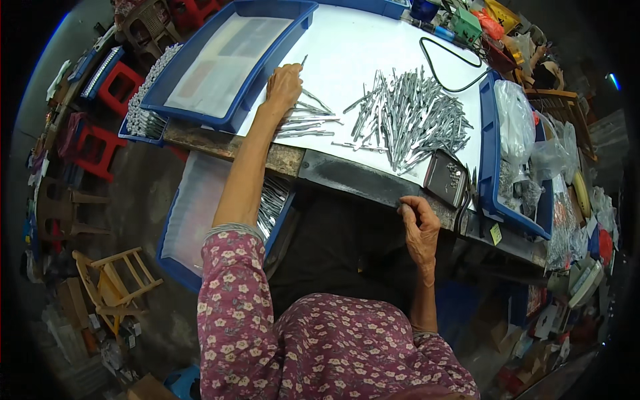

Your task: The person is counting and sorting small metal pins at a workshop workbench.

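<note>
My left hand (285, 87) is closed at the left of the white tabletop, beside a blue tray. A slender silver metal piece (305, 61) sticks out beyond its fingers. Several similar pieces (308, 123) lie spread just below and right of that hand. A large heap of slender silver metal pieces (410, 117) covers the middle right of the table. My right hand (420, 230) is in front of the table's near edge, its thumb and fingers curled together; what they hold, if anything, is too small to make out. A dark box with tiny metal parts (455, 175) sits near it.
A blue tray (230, 121) with a pale lining stands at the table's left. Another blue tray (492, 147) at the right holds plastic bags (517, 123). Below the edge, a blue bin (175, 233) contains more metal pieces. A black cable (433, 67) loops across the back.
</note>
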A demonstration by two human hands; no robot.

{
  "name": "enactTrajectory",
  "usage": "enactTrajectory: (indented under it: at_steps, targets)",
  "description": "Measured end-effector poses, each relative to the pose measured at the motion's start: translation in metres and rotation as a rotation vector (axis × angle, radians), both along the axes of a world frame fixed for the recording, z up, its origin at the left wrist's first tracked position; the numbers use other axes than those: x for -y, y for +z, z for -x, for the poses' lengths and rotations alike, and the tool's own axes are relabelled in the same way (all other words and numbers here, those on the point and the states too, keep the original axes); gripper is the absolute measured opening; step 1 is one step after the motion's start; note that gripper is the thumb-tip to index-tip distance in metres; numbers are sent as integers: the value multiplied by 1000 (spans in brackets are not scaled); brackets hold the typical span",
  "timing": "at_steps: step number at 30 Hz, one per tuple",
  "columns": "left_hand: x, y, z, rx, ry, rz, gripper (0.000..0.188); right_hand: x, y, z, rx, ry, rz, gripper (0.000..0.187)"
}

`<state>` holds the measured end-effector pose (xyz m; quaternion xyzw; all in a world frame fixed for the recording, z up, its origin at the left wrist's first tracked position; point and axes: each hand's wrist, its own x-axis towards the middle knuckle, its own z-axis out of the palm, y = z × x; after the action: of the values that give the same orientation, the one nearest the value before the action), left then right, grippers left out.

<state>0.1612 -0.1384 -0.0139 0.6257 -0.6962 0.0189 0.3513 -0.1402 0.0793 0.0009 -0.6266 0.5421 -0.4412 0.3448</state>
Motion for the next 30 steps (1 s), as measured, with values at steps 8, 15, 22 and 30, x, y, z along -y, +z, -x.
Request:
enactTrajectory:
  at_steps: [8, 15, 22, 30]
  targets:
    - [-1, -5, -3, -315, -88, -156, 21, 0, -1, 0, 12, -10, -21, 10]
    - [-26, 2, -18, -405, -221, -252, 27, 1, -2, 1, 38, -9, -26, 10]
    - [-36, 13, 5, -156, -319, -151, 18, -1, -2, 2, 52, -5, -1, 11]
    - [-45, 24, 46, 73, -364, -260, 9, -5, -2, 11, 80, -65, 7, 12]
